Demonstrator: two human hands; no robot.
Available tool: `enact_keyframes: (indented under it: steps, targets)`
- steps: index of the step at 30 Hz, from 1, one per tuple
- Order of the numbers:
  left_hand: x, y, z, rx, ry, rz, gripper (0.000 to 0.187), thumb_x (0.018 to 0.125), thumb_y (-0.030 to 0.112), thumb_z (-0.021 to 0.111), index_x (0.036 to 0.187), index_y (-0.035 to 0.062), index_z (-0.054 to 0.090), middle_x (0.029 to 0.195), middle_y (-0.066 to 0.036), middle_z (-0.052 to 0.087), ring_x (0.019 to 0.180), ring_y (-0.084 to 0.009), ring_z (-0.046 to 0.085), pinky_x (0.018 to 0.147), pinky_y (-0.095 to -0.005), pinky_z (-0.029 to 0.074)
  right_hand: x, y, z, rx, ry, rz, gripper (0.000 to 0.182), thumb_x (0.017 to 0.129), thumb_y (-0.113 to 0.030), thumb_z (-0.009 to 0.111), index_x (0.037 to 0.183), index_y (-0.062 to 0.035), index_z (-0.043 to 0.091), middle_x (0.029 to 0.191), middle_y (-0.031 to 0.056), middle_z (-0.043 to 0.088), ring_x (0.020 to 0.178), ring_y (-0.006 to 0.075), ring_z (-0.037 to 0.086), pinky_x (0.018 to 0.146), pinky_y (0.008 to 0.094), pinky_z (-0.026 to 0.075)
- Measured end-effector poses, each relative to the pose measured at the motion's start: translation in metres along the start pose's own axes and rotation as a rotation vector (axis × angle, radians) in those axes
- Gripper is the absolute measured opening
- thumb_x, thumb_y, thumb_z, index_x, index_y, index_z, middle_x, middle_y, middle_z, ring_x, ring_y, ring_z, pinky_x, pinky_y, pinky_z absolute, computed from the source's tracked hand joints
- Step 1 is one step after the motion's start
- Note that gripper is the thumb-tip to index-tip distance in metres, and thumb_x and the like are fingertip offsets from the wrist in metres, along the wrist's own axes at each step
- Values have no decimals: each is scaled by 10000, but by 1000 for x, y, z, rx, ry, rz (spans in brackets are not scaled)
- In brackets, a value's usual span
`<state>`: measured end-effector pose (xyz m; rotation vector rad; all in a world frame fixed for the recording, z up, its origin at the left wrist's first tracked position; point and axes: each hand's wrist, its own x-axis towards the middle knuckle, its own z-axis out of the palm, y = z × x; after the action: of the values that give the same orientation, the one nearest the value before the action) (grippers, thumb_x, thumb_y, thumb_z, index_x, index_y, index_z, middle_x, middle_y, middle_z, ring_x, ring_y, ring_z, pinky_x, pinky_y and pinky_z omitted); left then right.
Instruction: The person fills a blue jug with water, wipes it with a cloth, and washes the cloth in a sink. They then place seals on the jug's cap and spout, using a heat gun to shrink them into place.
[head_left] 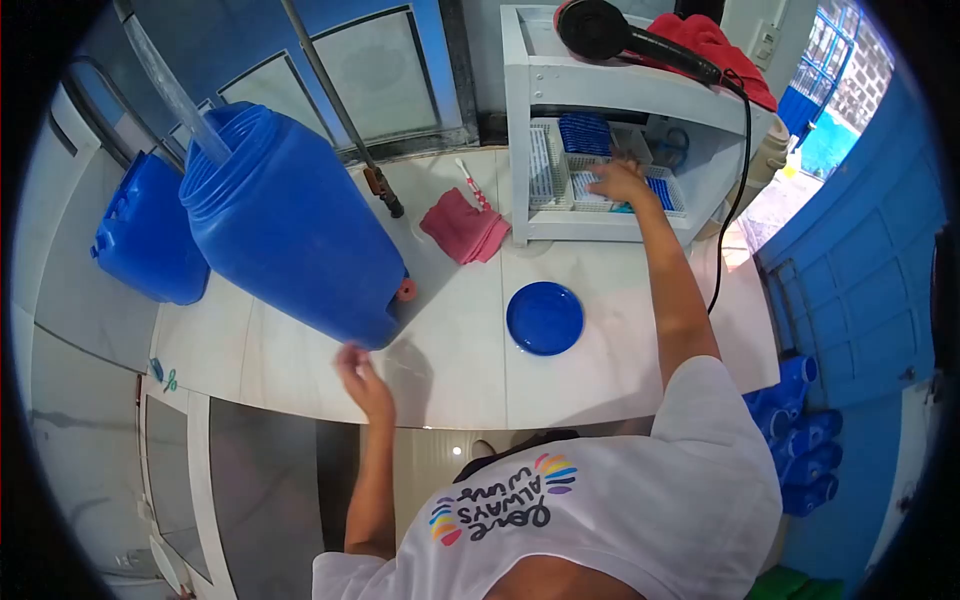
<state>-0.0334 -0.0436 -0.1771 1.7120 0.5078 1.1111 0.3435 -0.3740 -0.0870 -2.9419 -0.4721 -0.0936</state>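
Note:
My right hand (620, 182) reaches into the white shelf unit (620, 228), over small white baskets (541, 165) that hold blue and white items; what its fingers touch is too small to make out. Near the counter's front edge my left hand (362, 382) hovers with nothing visible in it, its fingers slightly blurred, just below the large blue jug (300, 230). A round blue lid (545, 318) lies on the white counter (460, 370) between my hands. Behind it are a crumpled pink cloth (465, 227) and a red and white brush-like item (473, 185).
A second blue container (150, 235) stands at the left. On the shelf top lie a black hair dryer (595, 30), its cord hanging down, and a red towel (690, 50). A metal pipe (340, 95) slants behind the jug. Blue bottles (800, 440) are stacked at the lower right.

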Motion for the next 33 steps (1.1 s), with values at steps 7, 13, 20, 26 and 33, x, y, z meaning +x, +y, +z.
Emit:
enact_keyframes:
  steps: [7,13,20,26,33]
  targets:
    - [-56,86,98,19,-460,258,153,856,-1,467,979,-20,555,879,-144,538,809,-239,536,757,-301,427,32,25,27,10,-121,-52,395,827,-440,561,1173,-256,606,1438,145,295,1320,440,193,1068,533,153]
    - [-30,126,177,-193,-502,17,193,896,139,536,1011,-8,586,932,-63,566,849,-129,513,767,-252,405,-79,-23,-10,692,168,-362,335,877,-269,548,1196,-178,591,1349,224,394,1210,403,403,1007,416,339]
    - [-21,127,180,-523,-451,-433,123,857,123,618,894,6,607,824,-43,625,712,-69,551,650,-213,430,-169,-100,-2,1145,-15,-499,347,896,-183,545,1205,-24,547,1250,191,480,1031,212,560,858,284,437]
    - [-20,114,151,-376,-371,-410,117,848,129,634,830,14,620,784,-22,632,671,-61,545,619,-199,414,-163,-120,17,1499,-407,-192,210,872,-159,598,938,32,651,706,6,581,638,47,502,568,196,392]
    - [-28,75,94,-399,-279,-525,125,827,151,660,766,50,618,731,9,587,657,-56,488,626,-203,381,-166,-152,45,1558,-450,-220,224,864,-194,598,933,6,670,670,5,578,603,61,500,549,218,394]
